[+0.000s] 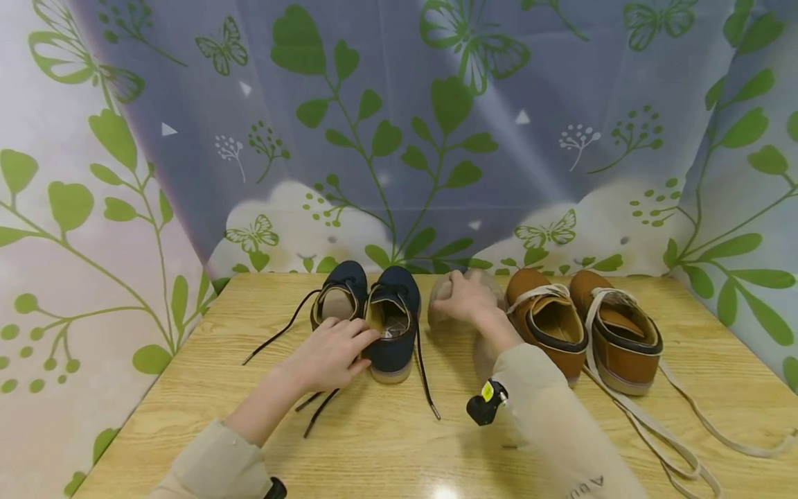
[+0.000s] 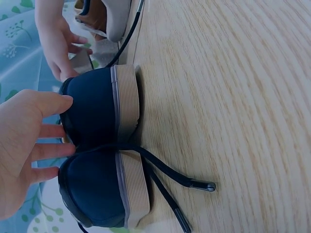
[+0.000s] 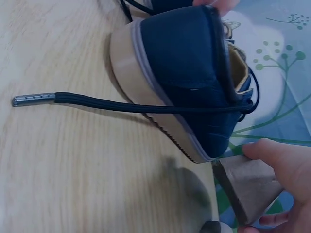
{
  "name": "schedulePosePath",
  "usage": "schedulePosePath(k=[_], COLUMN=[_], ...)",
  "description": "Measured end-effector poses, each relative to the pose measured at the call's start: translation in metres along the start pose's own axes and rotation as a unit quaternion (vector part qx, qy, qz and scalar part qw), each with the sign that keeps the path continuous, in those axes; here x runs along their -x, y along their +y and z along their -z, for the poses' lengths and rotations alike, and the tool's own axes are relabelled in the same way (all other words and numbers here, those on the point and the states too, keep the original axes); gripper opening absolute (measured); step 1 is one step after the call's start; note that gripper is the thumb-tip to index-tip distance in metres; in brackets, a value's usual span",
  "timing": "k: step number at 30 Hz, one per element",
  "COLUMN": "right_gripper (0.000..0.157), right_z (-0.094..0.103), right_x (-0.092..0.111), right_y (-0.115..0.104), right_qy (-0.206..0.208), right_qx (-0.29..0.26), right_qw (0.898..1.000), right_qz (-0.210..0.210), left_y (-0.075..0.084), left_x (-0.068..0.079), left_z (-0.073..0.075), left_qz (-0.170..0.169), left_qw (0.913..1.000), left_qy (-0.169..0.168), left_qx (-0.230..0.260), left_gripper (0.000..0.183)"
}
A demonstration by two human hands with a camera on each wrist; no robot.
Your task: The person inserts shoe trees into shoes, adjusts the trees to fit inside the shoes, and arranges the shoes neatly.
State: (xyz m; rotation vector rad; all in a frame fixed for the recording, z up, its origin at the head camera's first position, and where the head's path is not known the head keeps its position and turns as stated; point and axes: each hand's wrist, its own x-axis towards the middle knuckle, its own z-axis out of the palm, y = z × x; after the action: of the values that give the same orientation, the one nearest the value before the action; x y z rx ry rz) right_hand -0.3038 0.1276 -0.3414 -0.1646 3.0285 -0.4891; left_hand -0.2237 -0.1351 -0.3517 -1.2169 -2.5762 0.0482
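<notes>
Two navy shoes with black laces stand side by side on the table: the left navy shoe [image 1: 352, 274] and the right navy shoe [image 1: 397, 283]. My left hand [image 1: 333, 352] rests at their heels. In the left wrist view, its thumb [image 2: 62, 103] touches one navy heel collar and its other fingers lie fairly straight along the rims. My right hand [image 1: 470, 298] grips a greyish-beige shoe [image 1: 440, 305], partly hidden under the hand. The right wrist view shows a grey end of it [image 3: 250, 187] between thumb and fingers. Another grey form [image 1: 483, 357] lies partly behind my right forearm.
To the right stand two brown shoes, the nearer brown shoe [image 1: 535, 278] and the far right brown shoe [image 1: 623, 371], with long pale laces [image 1: 670, 450] trailing over the wooden table [image 1: 386, 443]. A leaf-patterned cloth [image 1: 386, 104] hangs behind the table's back edge.
</notes>
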Motion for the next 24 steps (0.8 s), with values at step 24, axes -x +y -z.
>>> schedulePosePath(k=[24], right_gripper=[0.081], right_z=[0.041], right_x=[0.025], right_y=[0.008], right_qy=[0.012], right_qx=[-0.039], right_qw=[0.999], right_qz=[0.015], left_y=[-0.003], left_x=[0.005], left_z=[0.001], left_qz=[0.002], left_qw=[1.0], left_qy=[0.006], left_qx=[0.003], left_gripper=[0.04])
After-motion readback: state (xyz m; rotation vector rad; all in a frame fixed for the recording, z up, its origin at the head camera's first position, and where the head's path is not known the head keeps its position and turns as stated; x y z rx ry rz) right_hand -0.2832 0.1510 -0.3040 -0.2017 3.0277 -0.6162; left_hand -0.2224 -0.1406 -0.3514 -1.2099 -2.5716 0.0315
